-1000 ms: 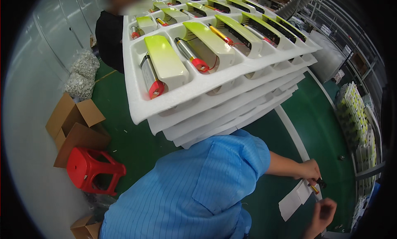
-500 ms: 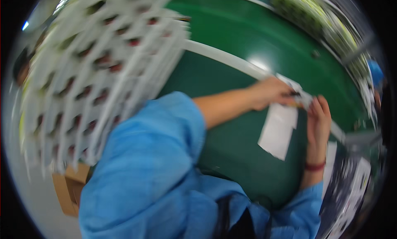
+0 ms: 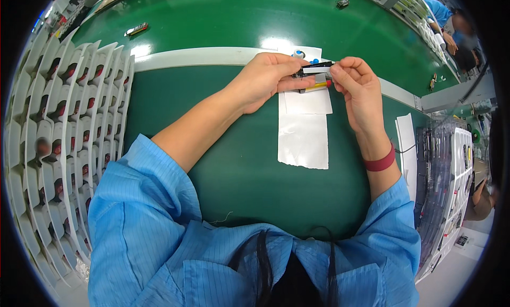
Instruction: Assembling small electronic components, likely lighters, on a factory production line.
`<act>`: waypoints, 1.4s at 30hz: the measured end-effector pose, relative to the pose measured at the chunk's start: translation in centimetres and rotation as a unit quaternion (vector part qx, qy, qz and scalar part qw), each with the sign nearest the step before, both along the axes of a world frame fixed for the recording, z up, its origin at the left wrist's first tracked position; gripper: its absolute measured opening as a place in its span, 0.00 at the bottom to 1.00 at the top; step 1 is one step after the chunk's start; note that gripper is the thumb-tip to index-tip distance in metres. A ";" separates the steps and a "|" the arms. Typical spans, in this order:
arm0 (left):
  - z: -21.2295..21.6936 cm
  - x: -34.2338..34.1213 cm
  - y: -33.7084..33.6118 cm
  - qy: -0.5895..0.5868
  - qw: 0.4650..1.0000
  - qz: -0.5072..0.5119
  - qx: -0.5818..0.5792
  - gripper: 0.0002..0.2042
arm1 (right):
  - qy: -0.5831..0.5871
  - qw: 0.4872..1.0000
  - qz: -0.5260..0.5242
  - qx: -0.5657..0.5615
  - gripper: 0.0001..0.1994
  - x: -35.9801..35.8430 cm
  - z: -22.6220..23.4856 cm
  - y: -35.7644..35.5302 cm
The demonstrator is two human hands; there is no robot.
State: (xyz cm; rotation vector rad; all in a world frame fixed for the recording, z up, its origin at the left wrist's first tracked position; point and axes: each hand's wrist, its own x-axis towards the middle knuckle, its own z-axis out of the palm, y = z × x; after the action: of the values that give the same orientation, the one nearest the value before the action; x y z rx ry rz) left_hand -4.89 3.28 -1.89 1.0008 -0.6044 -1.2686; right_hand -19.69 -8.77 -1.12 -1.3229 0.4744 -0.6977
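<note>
My left hand [image 3: 268,76] pinches a small black electronic part [image 3: 310,65] at its left end, over the white barrier along the mat's far edge. A narrow white strip [image 3: 317,70] lies along the part. The closed thumb and forefinger of my right hand [image 3: 358,86] grip the strip's right end. Just below my left fingers is a small yellow piece with a red end [image 3: 319,87]; whether it is joined to the black part I cannot tell. White paper sheets [image 3: 304,139] lie on the green mat [image 3: 239,163] under my hands.
Stacked white trays [image 3: 69,142] with dark and red parts stand at left. Across the barrier runs a green belt [image 3: 212,25] carrying small parts [image 3: 136,30]. At right are a white sheet [image 3: 407,153] and clear trays [image 3: 435,179]. Another person in blue [image 3: 440,14] sits far right.
My view has turned and steadied, so the trays stand further left and the hands nearer the middle. Both hands stay close together at the small part; the white strip now shows clearly.
</note>
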 end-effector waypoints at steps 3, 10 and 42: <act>0.1 0.0 -0.1 -0.006 1.000 0.002 0.000 0.14 | 0.005 1.000 -0.001 -0.014 0.09 0.0 -0.2 -0.1; 0.1 0.2 0.0 -0.022 1.000 0.008 0.006 0.13 | 0.023 0.999 -0.013 -0.045 0.09 0.5 -0.1 0.2; -0.1 0.0 0.0 -0.029 1.000 0.008 0.007 0.13 | 0.007 0.997 -0.020 -0.079 0.10 0.3 -0.5 0.1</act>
State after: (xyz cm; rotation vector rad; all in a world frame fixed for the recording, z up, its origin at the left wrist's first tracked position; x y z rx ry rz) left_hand -4.93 3.32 -1.96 1.0563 -0.6317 -1.2335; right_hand -19.42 -8.65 -1.65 -1.4712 0.4662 -0.7715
